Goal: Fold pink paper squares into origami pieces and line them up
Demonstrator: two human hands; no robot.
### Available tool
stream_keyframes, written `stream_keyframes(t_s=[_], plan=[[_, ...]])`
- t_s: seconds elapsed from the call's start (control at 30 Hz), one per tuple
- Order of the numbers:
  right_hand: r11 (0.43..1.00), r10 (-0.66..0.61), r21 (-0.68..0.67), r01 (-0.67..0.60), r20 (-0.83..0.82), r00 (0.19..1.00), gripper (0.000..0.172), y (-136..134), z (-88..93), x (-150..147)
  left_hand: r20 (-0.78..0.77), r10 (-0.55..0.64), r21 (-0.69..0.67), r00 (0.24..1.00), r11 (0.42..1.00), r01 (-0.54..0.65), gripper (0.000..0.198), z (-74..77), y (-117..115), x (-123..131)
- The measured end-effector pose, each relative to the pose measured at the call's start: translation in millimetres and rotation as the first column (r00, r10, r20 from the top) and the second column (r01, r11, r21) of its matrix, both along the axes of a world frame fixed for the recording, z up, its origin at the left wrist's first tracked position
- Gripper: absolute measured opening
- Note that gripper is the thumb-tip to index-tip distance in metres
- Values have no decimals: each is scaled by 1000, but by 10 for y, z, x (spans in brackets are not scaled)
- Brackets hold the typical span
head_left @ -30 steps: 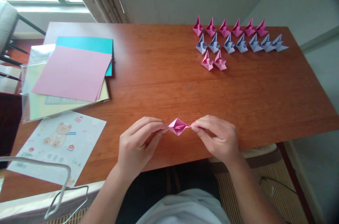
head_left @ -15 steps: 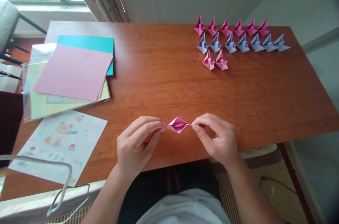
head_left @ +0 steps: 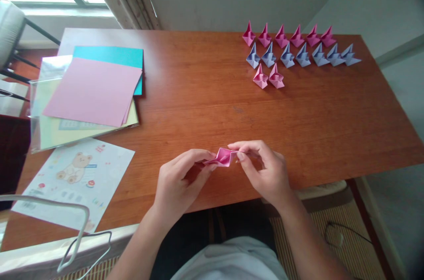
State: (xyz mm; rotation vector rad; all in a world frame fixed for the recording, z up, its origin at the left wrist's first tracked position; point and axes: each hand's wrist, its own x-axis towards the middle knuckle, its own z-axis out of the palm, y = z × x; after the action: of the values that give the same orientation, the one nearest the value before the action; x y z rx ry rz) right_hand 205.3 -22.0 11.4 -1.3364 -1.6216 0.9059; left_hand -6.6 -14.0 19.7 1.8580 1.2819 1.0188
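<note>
A small pink origami piece (head_left: 224, 157) is held between my two hands, just above the near edge of the wooden table (head_left: 185, 107). It is folded to points at both sides, with a hollow in the middle. My left hand (head_left: 185, 178) pinches its left end between thumb and fingers. On the other side, my right hand (head_left: 266, 172) grips the right point with thumb and forefinger. Fingertips partly cover both ends.
Finished origami pieces stand in rows at the back right: dark pink (head_left: 281, 38), blue-grey (head_left: 287, 56) and lighter pink (head_left: 260, 77). Pink paper sheets (head_left: 92, 92) and a turquoise sheet (head_left: 112, 54) lie at left, above a bear-printed sheet (head_left: 112, 160). A white bent tube (head_left: 86, 218) crosses the lower left.
My hands have come closer together, and my left hand has slid right along the piece. The pink origami piece has widened and its middle is more open.
</note>
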Motion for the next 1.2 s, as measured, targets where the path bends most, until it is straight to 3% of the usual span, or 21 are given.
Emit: stream_keyframes(t_s=[0.17, 0.33, 0.57, 0.73, 0.83, 1.03, 1.2], plan=[[998, 31, 50, -31, 9, 999, 9, 25, 16, -56, 72, 38, -74, 997, 997, -33, 13, -36, -9, 19], [999, -51, 0, 51, -114, 992, 7, 8, 6, -89, 154, 53, -189, 987, 982, -24, 9, -65, -9, 13], [998, -58, -43, 51, -185, 981, 5, -3, -9, 13, 125, 92, -76, 988, 994, -83, 12, -39, -18, -41], [1000, 9, 15, -7, -103, 995, 9, 14, 27, 99, 95, 84, -12, 992, 996, -83, 14, -11, 3, -62], [995, 74, 66, -77, 37, 997, 14, 31, 36, 134, 47, 29, 11, 998, 999, -30, 14, 7, 30, -58], [964, 107, 201, -174, 307, 946, 23, 67, -48, 177, -162, -30, 165, 986, 985, 57, 17, -65, 83, -53], [956, 69, 234, -175, 399, 914, 27, 72, -102, 146, -307, -61, 198, 950, 972, 126, 29, -140, 95, -50]])
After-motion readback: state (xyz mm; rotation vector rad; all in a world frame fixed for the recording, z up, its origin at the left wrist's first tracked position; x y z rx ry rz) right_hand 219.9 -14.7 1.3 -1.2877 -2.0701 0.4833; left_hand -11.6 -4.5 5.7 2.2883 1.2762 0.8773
